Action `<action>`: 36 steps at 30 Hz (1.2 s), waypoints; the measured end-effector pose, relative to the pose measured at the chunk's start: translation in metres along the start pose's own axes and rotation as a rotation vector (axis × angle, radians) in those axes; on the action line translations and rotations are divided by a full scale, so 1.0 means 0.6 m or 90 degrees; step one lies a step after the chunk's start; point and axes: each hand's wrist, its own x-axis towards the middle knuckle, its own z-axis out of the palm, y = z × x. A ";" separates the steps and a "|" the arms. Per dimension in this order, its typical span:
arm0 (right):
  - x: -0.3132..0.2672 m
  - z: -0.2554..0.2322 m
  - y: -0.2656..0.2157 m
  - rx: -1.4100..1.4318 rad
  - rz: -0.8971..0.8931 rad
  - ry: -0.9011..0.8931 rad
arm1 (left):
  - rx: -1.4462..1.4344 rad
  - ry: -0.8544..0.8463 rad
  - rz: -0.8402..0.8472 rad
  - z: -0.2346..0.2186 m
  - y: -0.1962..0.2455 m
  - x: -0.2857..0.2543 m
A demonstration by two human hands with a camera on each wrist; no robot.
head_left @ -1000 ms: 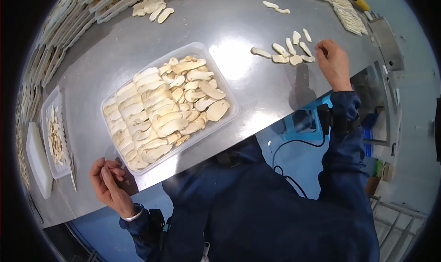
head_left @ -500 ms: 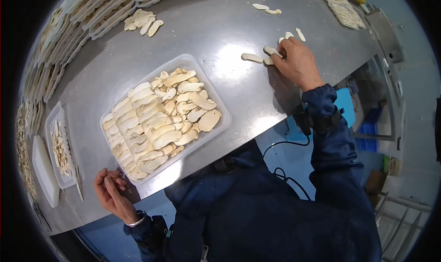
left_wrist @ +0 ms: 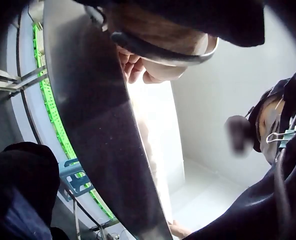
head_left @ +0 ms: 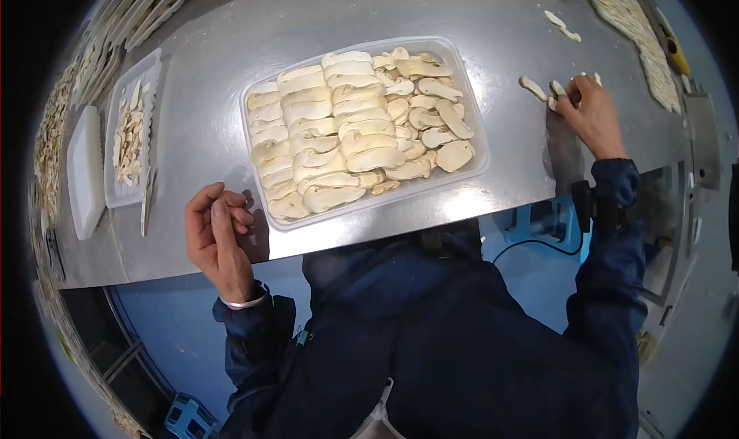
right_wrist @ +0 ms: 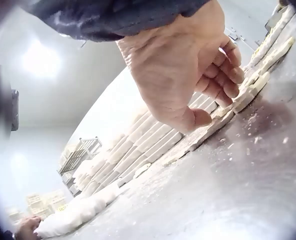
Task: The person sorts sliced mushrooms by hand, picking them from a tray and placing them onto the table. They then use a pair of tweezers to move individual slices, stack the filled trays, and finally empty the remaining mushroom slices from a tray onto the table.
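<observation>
A clear plastic tray (head_left: pixel 286 225) packed with pale mushroom slices (head_left: pixel 346 131) lies on the steel table (head_left: pixel 462 8) in the head view. My left hand (head_left: pixel 219 227) rests at the table's near edge by the tray's left corner, fingers loosely curled and holding nothing. It shows only partly in the left wrist view, as the left hand (left_wrist: pixel 138 67) under the table edge. My right hand (head_left: pixel 589 112) lies to the right of the tray over a cluster of loose slices (head_left: pixel 533 87). In the right wrist view the right hand (right_wrist: pixel 198 75) curls its fingers (right_wrist: pixel 228 75) onto those slices (right_wrist: pixel 255 85).
A smaller tray of thin slices (head_left: pixel 131 131), a white lid (head_left: pixel 83 169) and a knife (head_left: pixel 146 200) lie at the left. Filled trays (head_left: pixel 54 123) line the far left edge. Rows of slices (head_left: pixel 639 31) and two stray pieces (head_left: pixel 558 23) lie at the far right.
My right hand slid left onto the loose slices and now covers most of them. The head view swung, so the tray sits higher in the frame. My left hand stays by the tray's corner.
</observation>
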 end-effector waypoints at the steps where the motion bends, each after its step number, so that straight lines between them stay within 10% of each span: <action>1: -0.001 0.000 0.000 -0.009 -0.030 0.007 | 0.000 0.001 -0.001 -0.001 0.000 0.000; 30: 0.032 0.014 0.019 0.064 -0.184 0.042 | -0.005 -0.010 0.007 -0.002 -0.008 0.000; 36: -0.022 -0.046 -0.127 0.200 -0.304 0.111 | 0.007 -0.011 0.002 -0.001 -0.001 0.002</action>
